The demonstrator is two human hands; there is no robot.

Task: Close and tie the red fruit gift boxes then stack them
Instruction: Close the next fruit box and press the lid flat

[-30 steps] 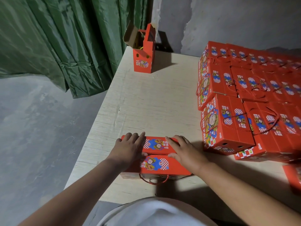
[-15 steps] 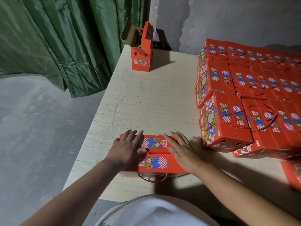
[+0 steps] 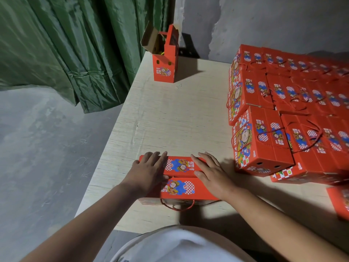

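A red fruit gift box lies near the table's front edge with its two top flaps folded down. My left hand presses flat on the left part of the flaps. My right hand presses flat on the right part, fingers straight. A red cord handle hangs from the box's near side. At the right, a stack of closed red boxes fills the table, cords lying across their tops.
An open red box stands upright at the table's far left corner, flaps raised. A green curtain hangs at the left over a grey floor. Another red box shows at the right edge.
Both hands stay pressed on the box's flaps. Only the view has shifted slightly.
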